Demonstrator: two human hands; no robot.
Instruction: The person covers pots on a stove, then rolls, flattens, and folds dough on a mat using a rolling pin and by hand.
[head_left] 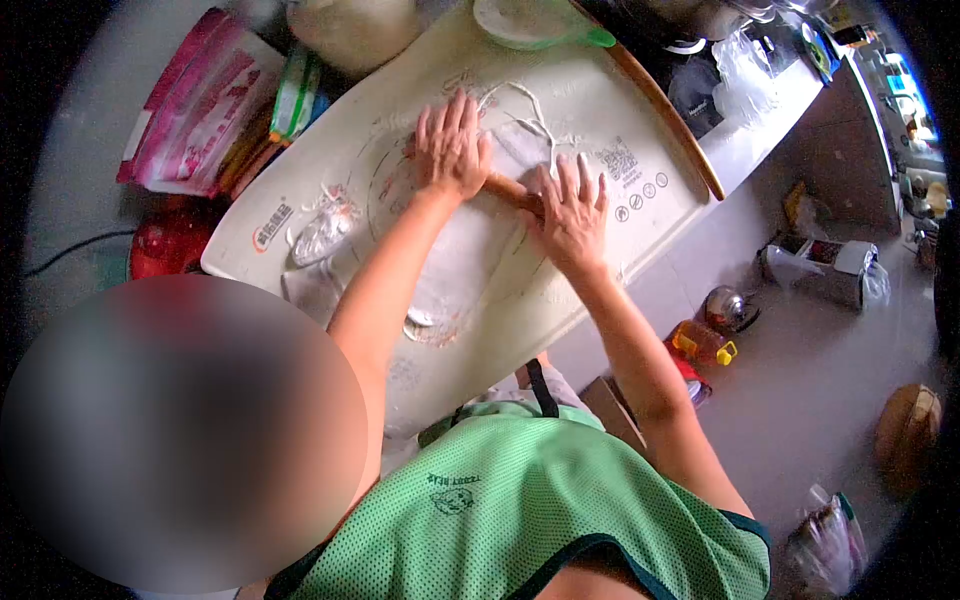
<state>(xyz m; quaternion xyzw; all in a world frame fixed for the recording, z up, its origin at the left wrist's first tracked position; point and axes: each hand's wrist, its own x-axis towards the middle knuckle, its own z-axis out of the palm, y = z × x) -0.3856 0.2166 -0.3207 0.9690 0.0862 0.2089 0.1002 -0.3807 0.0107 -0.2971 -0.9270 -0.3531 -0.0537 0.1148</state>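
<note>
Both palms press on a wooden rolling pin, whose middle shows between them. My left hand lies over its left end with the fingers stretched forward. Over the other end is my right hand, fingers spread and flat. Flour whitens the fingertips. Under the pin a thin white sheet of dough is spread on the printed cream mat. A narrow dough strip curves beyond the hands. The pin's ends are hidden under my palms.
A crumpled clear plastic bundle sits left on the mat. A bowl stands at the far edge, and a long wooden rod lies along the right side. Pink packages are at left. An oil bottle stands on the floor.
</note>
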